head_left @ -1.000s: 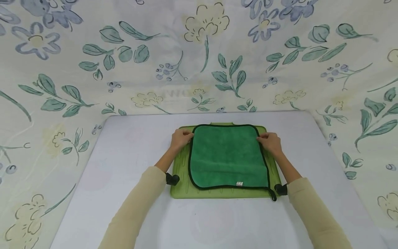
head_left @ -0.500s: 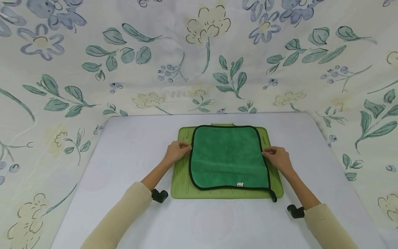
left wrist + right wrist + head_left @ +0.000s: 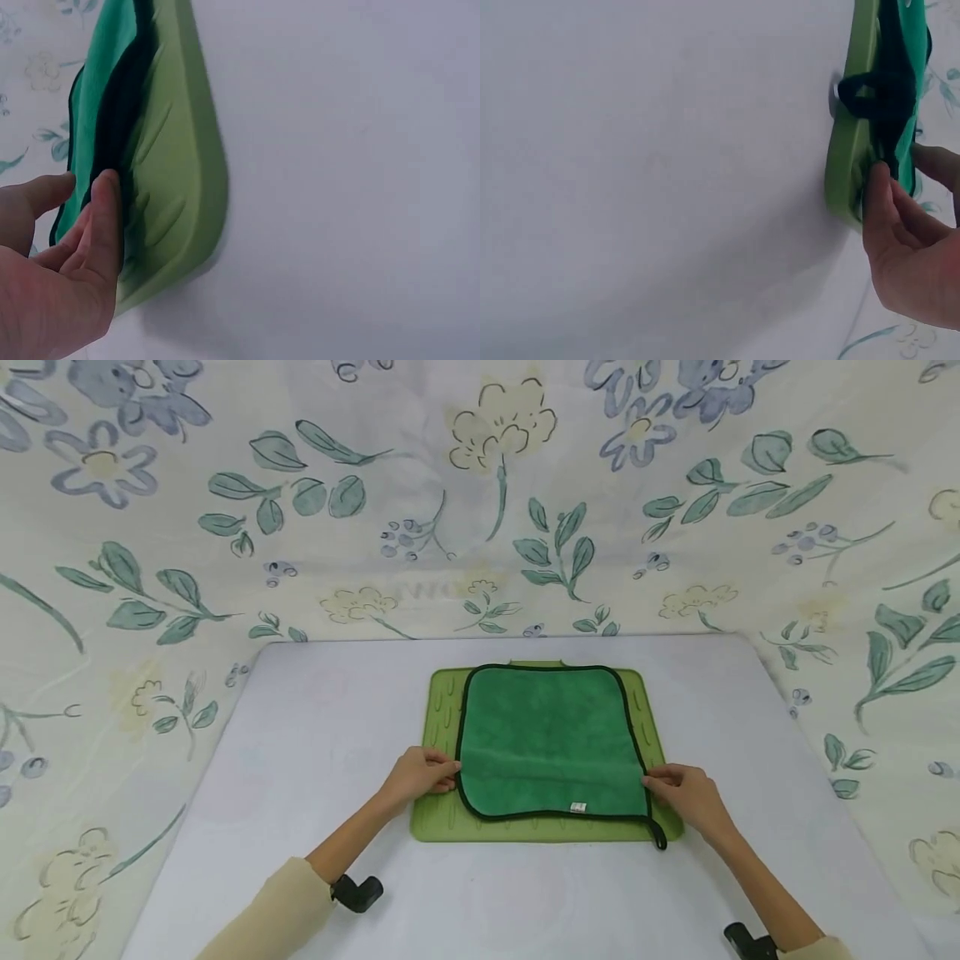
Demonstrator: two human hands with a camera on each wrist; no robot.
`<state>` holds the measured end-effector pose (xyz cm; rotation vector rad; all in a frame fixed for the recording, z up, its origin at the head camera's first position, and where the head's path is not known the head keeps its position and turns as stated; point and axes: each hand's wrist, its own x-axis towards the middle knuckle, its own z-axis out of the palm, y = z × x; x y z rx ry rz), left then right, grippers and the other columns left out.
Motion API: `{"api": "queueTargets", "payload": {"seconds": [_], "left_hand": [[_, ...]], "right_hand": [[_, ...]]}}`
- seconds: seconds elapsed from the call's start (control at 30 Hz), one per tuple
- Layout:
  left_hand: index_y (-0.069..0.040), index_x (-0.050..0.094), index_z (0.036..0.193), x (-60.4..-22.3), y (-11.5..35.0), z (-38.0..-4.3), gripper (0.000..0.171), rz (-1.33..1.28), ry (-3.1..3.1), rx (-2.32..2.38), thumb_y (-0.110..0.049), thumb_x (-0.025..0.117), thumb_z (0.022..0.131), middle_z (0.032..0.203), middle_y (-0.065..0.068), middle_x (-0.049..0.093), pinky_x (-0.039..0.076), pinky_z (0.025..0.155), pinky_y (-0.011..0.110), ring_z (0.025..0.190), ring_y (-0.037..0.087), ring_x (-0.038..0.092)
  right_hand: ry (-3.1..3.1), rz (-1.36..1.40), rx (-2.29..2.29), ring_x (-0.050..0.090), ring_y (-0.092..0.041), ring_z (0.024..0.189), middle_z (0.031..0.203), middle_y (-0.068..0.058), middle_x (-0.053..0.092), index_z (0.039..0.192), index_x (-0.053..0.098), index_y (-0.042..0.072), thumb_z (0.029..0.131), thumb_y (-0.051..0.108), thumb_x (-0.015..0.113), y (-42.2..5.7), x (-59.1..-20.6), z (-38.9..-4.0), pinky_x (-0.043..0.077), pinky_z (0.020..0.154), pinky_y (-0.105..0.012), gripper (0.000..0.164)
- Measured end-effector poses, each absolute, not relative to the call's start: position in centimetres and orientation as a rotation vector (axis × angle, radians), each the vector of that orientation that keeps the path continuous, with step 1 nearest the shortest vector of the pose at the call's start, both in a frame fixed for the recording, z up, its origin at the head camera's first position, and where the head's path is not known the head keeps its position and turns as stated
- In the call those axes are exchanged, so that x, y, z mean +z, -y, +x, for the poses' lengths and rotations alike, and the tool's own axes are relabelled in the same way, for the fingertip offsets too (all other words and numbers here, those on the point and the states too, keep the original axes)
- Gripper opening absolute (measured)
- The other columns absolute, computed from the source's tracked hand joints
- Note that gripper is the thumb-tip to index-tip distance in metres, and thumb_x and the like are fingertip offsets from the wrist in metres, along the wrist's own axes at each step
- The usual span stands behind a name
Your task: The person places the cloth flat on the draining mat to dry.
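A dark green cloth (image 3: 551, 731) with a black border lies flat on a lighter green ridged mat (image 3: 442, 710). Its black loop (image 3: 657, 835) hangs over the mat at the near right corner, and a small white label (image 3: 578, 807) sits by the near edge. My left hand (image 3: 416, 774) pinches the cloth's left edge; in the left wrist view the fingers (image 3: 107, 202) are under the border and the thumb is above. On the opposite edge, toward the near corner, my right hand (image 3: 690, 793) pinches the border between thumb and fingers (image 3: 881, 202).
The mat rests on a white table (image 3: 330, 718), with bare tabletop on both sides and in front. A floral-patterned covering (image 3: 420, 527) rises behind the table and along its sides. Dark wrist devices (image 3: 358, 893) show on both forearms.
Both hands have slid along the cloth's side edges from near the far corners toward me. The cloth and the mat have stayed in place.
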<state>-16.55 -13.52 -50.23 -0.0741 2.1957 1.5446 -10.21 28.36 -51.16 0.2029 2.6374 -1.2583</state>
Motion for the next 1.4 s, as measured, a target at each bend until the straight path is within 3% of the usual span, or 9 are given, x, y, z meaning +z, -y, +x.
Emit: {"api": "queueTargets", "payload": {"seconds": [0.2,0.5,0.73,1.07,1.4], "left_hand": [[0.011,0.067,0.108,-50.4,13.5,-15.1,0.023,-0.069,-2.135,1.592,-0.008,0.066,0.097,0.082,0.009,0.072,0.058,0.066,0.025,0.071,0.015,0.069],[0.013,0.066,0.11,-50.5,12.8,-14.7,0.024,-0.067,-2.089,1.647,-0.008,0.065,0.098,0.079,0.009,0.072,0.058,0.065,0.024,0.069,0.013,0.069],[0.015,0.063,0.111,-50.0,13.0,-14.6,0.024,-0.022,-2.064,1.679,-0.004,0.063,0.098,0.08,0.01,0.072,0.057,0.065,0.024,0.07,0.013,0.069],[0.015,0.063,0.112,-50.2,14.0,-13.2,0.024,-0.053,-2.04,1.631,-0.005,0.063,0.098,0.079,0.009,0.072,0.057,0.066,0.022,0.07,0.011,0.069],[0.01,0.069,0.105,-50.5,13.9,-13.3,0.02,0.025,-2.186,1.53,-0.008,0.064,0.097,0.077,0.008,0.071,0.057,0.062,0.025,0.068,0.014,0.068]], "right_hand": [[-2.648,0.25,-1.226,0.068,-0.023,0.082,0.098,-0.015,0.071,0.119,0.064,-0.012,0.097,0.025,0.067,-27.9,-50.6,-9.0,0.054,0.067,-0.034,0.043],[-2.595,0.279,-1.291,0.071,-0.026,0.079,0.095,-0.019,0.071,0.113,0.063,-0.014,0.095,0.015,0.069,-27.5,-50.7,-8.4,0.058,0.07,-0.038,0.035],[-2.547,0.345,-1.367,0.072,-0.025,0.081,0.099,-0.017,0.072,0.116,0.063,-0.012,0.095,0.014,0.068,-28.2,-50.5,-8.1,0.058,0.071,-0.033,0.035],[-2.482,0.371,-1.397,0.069,-0.019,0.075,0.088,-0.008,0.071,0.112,0.065,-0.012,0.093,0.011,0.069,-28.3,-51.2,-7.1,0.057,0.067,-0.028,0.031],[-2.644,0.205,-1.278,0.07,-0.021,0.075,0.089,-0.01,0.072,0.112,0.066,-0.01,0.093,0.014,0.07,-28.1,-50.8,-7.3,0.057,0.064,-0.031,0.031]]}}
